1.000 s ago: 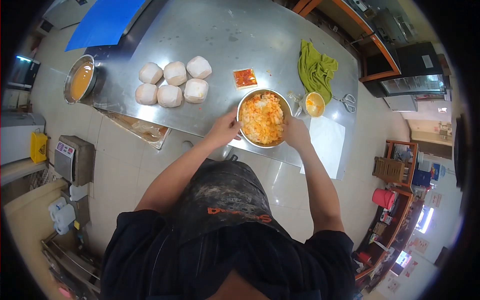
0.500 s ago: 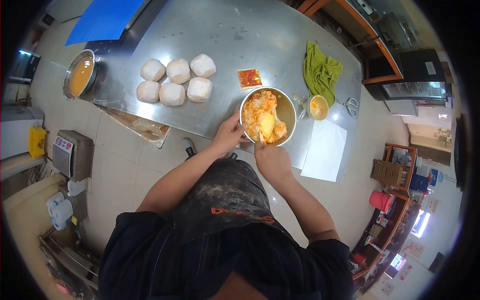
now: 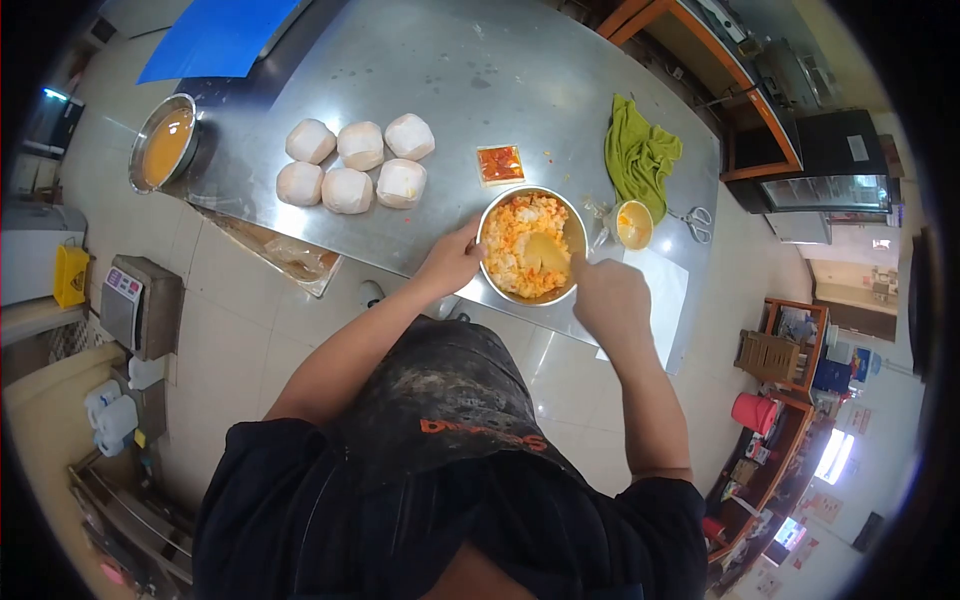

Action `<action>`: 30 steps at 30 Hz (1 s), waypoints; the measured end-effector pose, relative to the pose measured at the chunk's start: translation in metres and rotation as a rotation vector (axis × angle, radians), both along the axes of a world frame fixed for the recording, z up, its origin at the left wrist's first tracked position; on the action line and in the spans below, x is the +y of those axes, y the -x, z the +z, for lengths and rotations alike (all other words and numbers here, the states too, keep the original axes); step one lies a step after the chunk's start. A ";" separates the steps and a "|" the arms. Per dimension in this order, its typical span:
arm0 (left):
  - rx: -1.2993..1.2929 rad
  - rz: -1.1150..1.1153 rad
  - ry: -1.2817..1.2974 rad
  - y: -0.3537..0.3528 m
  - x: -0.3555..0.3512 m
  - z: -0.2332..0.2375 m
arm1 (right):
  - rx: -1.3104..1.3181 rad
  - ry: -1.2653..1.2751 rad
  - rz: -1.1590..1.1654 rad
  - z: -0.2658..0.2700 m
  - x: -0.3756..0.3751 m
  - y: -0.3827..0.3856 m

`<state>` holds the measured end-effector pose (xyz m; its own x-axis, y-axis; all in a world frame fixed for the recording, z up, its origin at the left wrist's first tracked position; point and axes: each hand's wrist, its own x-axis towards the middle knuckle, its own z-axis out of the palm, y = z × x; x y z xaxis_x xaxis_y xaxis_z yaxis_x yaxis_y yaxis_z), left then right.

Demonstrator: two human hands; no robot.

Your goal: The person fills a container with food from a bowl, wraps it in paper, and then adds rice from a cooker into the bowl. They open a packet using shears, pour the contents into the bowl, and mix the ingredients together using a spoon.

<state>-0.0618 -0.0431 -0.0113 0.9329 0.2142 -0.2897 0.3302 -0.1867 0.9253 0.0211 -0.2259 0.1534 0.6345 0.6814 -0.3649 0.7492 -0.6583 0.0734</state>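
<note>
A round metal bowl (image 3: 576,222) stands at the near edge of the table, filled with a chunky orange-and-white mixture (image 3: 512,235). My left hand (image 3: 452,262) is closed on the bowl's left rim. My right hand (image 3: 612,292) makes a fist at the right rim, wrapped round the handle of a yellowish spatula (image 3: 545,254). The blade lies in the mixture, its lower edge covered. Just behind the bowl is a small clear packet of red-orange sauce (image 3: 500,165). To the right sits a small cup (image 3: 634,226) with yellow bits inside.
Several white, rounded dough-like pieces (image 3: 347,190) stand in two rows left of the bowl. A bowl of orange liquid (image 3: 165,150) is at the table's left end. On the right are a green cloth (image 3: 640,155), scissors (image 3: 697,225) and a white sheet (image 3: 655,290).
My right hand has moved from the bowl's near side to its right side, swinging the spatula round. The mixture is spread more evenly across the bowl. My left hand still holds the rim.
</note>
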 end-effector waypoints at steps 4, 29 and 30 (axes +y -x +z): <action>0.008 0.049 -0.015 -0.003 -0.006 0.001 | 0.050 0.037 0.032 -0.052 0.004 0.018; -0.095 0.149 -0.053 -0.005 -0.003 0.013 | 0.087 0.044 0.353 -0.054 -0.033 0.012; -0.104 0.153 -0.059 -0.008 -0.002 0.013 | 0.056 0.038 0.331 -0.053 -0.032 0.009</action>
